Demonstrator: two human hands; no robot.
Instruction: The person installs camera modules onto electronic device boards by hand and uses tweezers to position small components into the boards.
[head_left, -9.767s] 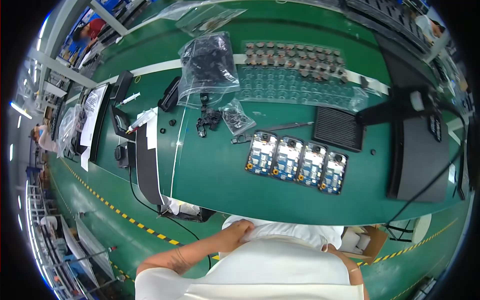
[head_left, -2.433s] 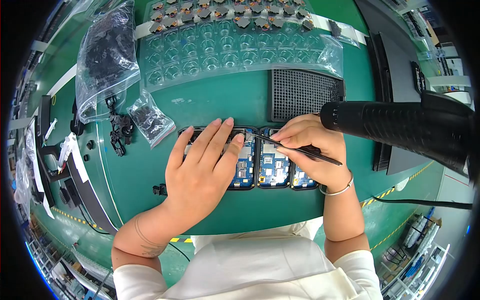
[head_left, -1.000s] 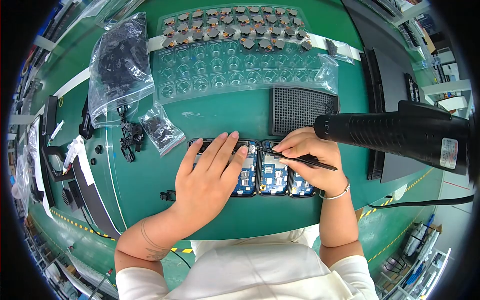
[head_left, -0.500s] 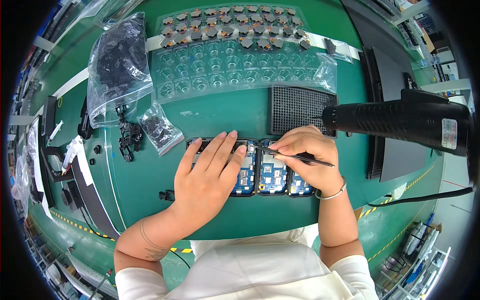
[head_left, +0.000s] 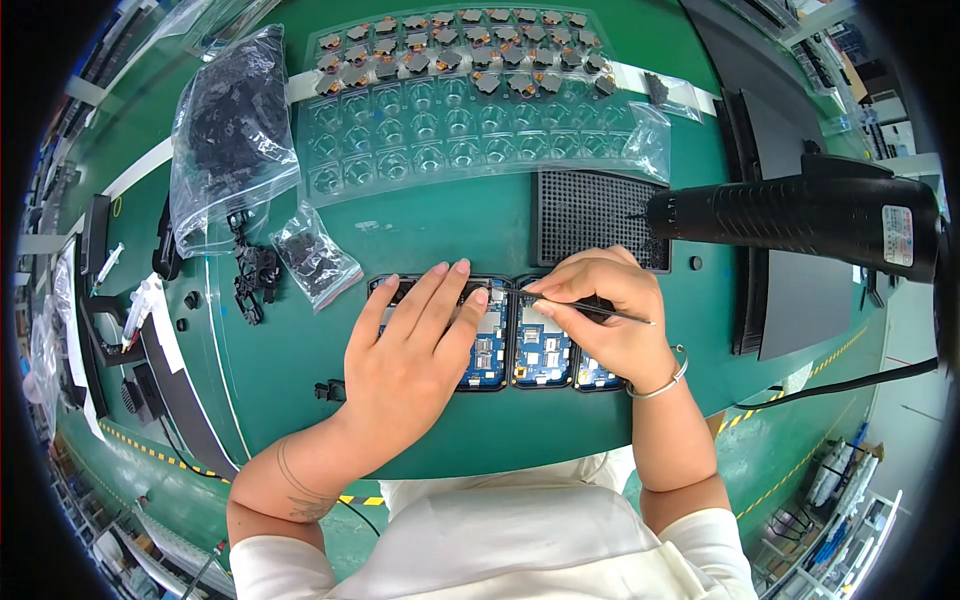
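Note:
Three open black housings with blue circuit boards lie in a row before me: the left housing (head_left: 487,358), the middle housing (head_left: 543,355) and the right housing (head_left: 597,374). Stretched flat over the left housing is my left hand (head_left: 405,350), its fingers spread and their tips at the upper edge. It covers much of that board. My right hand (head_left: 625,320) pinches a pair of dark tweezers (head_left: 620,314). Their tip points left, at the upper right of the left housing, close to my left index finger. Whether the tip grips anything is too small to tell.
A black perforated tray (head_left: 553,225) lies behind the housings. From the right juts a black electric screwdriver (head_left: 790,222). A clear blister tray (head_left: 425,185) with several small parts is at the back. Left are a large bag (head_left: 235,120), a small bag (head_left: 318,265) and loose black parts (head_left: 257,278).
My right hand and the tweezers have shifted slightly left, the tip closer to my left index finger. My left hand stays spread on the left housing. The whole view has moved a little.

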